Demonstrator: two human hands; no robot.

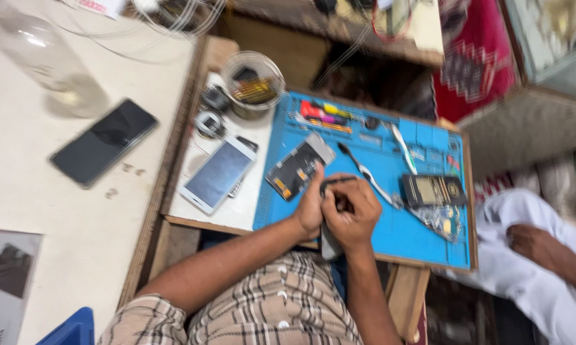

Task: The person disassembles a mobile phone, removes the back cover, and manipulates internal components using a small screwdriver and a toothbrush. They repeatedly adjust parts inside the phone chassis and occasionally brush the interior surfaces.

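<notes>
Blue rubber mat (396, 236) covers the small wooden bench, its edge trays keeping screwdrivers (323, 115) sorted and within reach. Both hands meet at its near edge: the right hand (352, 214) is closed around a grey phone (329, 244) held upright over the lap, a thin dark tool (338, 181) showing above the fingers, while the left hand (310, 207) curls against it as if to steady it; blur hides exactly how its fingers grip. Just beyond lies an opened phone body (299, 167), insides up. A white phone (216, 175) rests screen-up beside the mat, a black phone (104, 142) on the pale table. A round tub (253, 83) holds small parts, and another person's hand (534, 246) rests on white cloth to the right.
</notes>
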